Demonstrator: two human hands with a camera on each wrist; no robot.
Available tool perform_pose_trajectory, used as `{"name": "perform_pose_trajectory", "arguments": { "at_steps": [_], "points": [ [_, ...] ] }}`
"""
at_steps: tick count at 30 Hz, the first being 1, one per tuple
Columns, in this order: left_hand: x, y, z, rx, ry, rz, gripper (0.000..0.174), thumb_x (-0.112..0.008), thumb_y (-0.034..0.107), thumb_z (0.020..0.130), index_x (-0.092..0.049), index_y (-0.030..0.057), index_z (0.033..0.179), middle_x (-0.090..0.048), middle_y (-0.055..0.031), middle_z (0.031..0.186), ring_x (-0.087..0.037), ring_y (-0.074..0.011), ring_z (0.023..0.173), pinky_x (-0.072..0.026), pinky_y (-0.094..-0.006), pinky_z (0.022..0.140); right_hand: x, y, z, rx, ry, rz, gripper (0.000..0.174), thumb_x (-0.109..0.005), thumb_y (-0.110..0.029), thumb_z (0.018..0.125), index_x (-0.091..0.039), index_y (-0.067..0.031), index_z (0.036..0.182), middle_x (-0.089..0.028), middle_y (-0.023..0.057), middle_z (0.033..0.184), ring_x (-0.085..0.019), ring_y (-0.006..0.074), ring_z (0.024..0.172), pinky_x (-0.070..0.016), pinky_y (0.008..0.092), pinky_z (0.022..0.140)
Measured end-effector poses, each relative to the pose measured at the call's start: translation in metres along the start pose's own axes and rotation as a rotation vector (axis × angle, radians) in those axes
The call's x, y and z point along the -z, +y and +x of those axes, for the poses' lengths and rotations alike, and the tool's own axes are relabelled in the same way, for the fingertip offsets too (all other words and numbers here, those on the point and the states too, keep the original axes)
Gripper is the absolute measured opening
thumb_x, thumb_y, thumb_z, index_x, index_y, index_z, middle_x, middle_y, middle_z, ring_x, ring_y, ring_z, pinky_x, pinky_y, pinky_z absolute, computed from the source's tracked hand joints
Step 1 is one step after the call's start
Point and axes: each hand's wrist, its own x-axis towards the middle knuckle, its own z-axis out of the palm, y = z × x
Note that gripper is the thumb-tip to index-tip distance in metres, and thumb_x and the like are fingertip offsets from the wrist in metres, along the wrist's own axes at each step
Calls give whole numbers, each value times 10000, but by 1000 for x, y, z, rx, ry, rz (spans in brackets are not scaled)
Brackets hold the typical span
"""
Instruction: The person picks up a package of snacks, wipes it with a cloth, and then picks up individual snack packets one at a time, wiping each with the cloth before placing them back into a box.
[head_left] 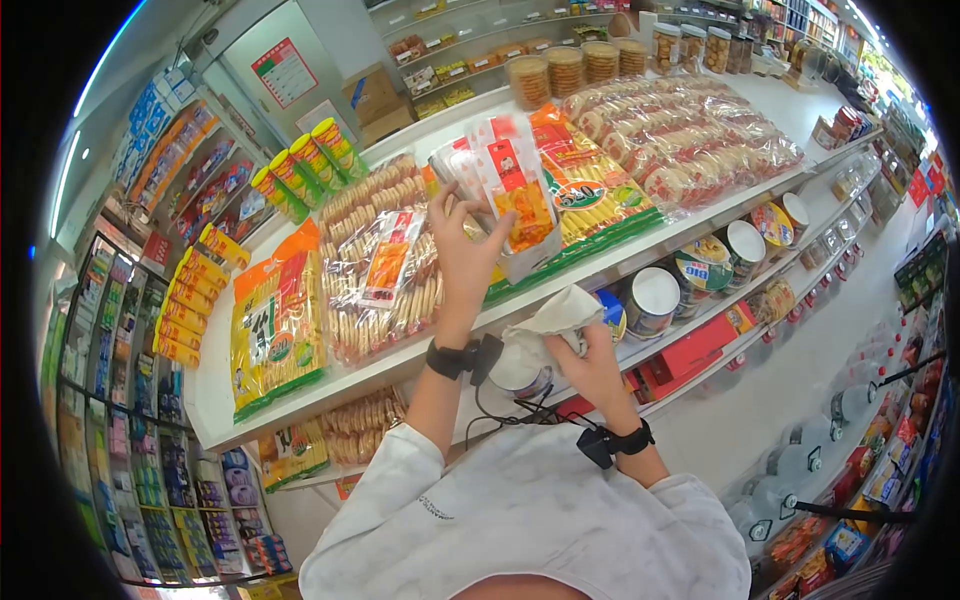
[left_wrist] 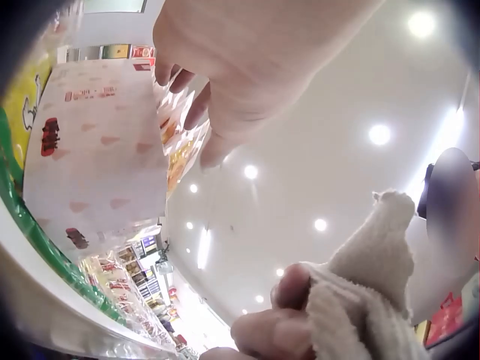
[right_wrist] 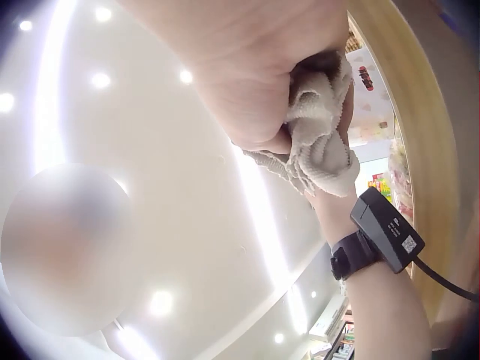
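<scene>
In the head view my left hand (head_left: 465, 245) grips the side of a white and red snack packet (head_left: 518, 185) with an orange picture, held tilted above yellow and green noodle bags (head_left: 590, 190). The packet's pale patterned side (left_wrist: 97, 142) faces the left wrist view, where the fingers of my left hand (left_wrist: 240, 60) curl at its edge. Nearer the shelf's front edge, my right hand (head_left: 590, 365) holds a crumpled whitish cloth (head_left: 560, 312). The right wrist view shows the cloth (right_wrist: 322, 135) bunched in my right hand (right_wrist: 255, 75).
Another similar packet (head_left: 390, 262) lies on bagged round crackers (head_left: 345, 300) to the left. Green and yellow cans (head_left: 325, 150), clear jars (head_left: 600, 62) and a large cracker bag (head_left: 690, 140) stand or lie along the white shelf (head_left: 215, 400). Tins (head_left: 655, 290) sit on the level below.
</scene>
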Motion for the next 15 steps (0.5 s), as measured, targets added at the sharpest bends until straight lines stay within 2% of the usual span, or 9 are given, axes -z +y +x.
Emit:
{"name": "perform_pose_trajectory", "arguments": {
  "at_steps": [3, 5, 6, 9, 10, 11, 12, 13, 15],
  "points": [
    [-4, 6, -4, -56, 71, 41, 293, -840, 194, 768, -637, 37, 911, -488, -188, 1359, -469, -375, 1263, -361, -470, 1073, 6, 1, -2, -23, 72, 24, 337, -661, -139, 901, -615, 39, 1183, -681, 150, 1112, -633, 231, 1012, -473, 353, 904],
    [2, 25, -7, -145, 133, 14, 251, -789, 148, 832, -608, 31, 960, -536, -181, 1300, -529, -318, 1198, -414, -424, 1011, 5, 39, -9, -105, 301, 80, 346, -611, -174, 959, -580, 48, 1223, -652, 140, 1168, -599, 208, 1058, -453, 342, 931],
    [5, 32, -11, -189, 165, 2, 230, -764, 125, 864, -593, 29, 985, -560, -177, 1270, -559, -290, 1165, -441, -401, 981, 2, 38, -6, -147, 413, 109, 354, -586, -192, 989, -563, 52, 1244, -637, 134, 1196, -582, 197, 1082, -443, 336, 944],
    [14, 33, -38, 167, 49, -617, 235, -661, 34, 933, -533, -11, 1124, -651, -163, 1112, -652, -187, 988, -521, -295, 836, 11, 14, 1, -172, 592, 169, 425, -480, -276, 1047, -477, 36, 1336, -563, 125, 1265, -506, 204, 1174, -368, 336, 1029],
    [20, 39, -45, 174, 36, -618, 252, -640, 31, 946, -507, -21, 1154, -668, -148, 1055, -650, -152, 929, -518, -270, 797, 12, 5, 4, -187, 648, 187, 450, -444, -304, 1067, -449, 31, 1367, -539, 122, 1288, -480, 206, 1205, -343, 337, 1057],
    [29, 47, -49, 183, 21, -617, 270, -619, 28, 959, -481, -30, 1184, -685, -133, 999, -648, -118, 870, -516, -246, 759, 12, 2, 5, -258, 665, 201, 446, -425, -315, 1073, -452, 28, 1357, -531, 127, 1304, -483, 195, 1205, -361, 334, 1048],
    [38, 56, -52, 193, 1, -614, 287, -598, 25, 973, -456, -39, 1214, -702, -117, 942, -646, -83, 811, -514, -221, 721, 11, -3, 7, -266, 574, 235, 413, -458, -288, 1058, -489, 37, 1312, -560, 126, 1248, -511, 192, 1155, -392, 336, 1004],
    [44, 64, -56, 251, -48, -631, 254, -603, 28, 973, -506, -42, 1196, -703, -89, 904, -628, -56, 780, -510, -201, 693, 10, -10, 8, -275, 486, 267, 381, -492, -262, 1044, -525, 45, 1267, -588, 125, 1191, -539, 188, 1105, -423, 339, 961],
    [46, 70, -68, 340, -80, -654, 243, -612, 43, 972, -538, -44, 1187, -700, -73, 912, -619, -45, 778, -504, -193, 681, 3, -9, 9, -203, 301, 113, 350, -582, -231, 993, -576, 51, 1200, -634, 129, 1097, -583, 188, 1017, -466, 353, 896]
  ]
}}
